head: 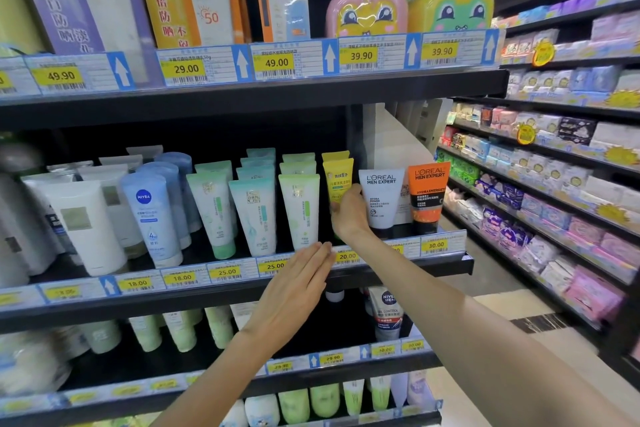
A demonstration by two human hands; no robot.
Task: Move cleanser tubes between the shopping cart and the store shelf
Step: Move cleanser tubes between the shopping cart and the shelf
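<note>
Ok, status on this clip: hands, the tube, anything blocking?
Right hand gripping yellow tube, upright on middle shelf. Left hand open, flat by price rail, holding nothing. Neighbouring green tube and L'Oreal tube crowd either side.

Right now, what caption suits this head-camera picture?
Right hand grips a yellow tube on the shelf; left hand hovers open.
</note>
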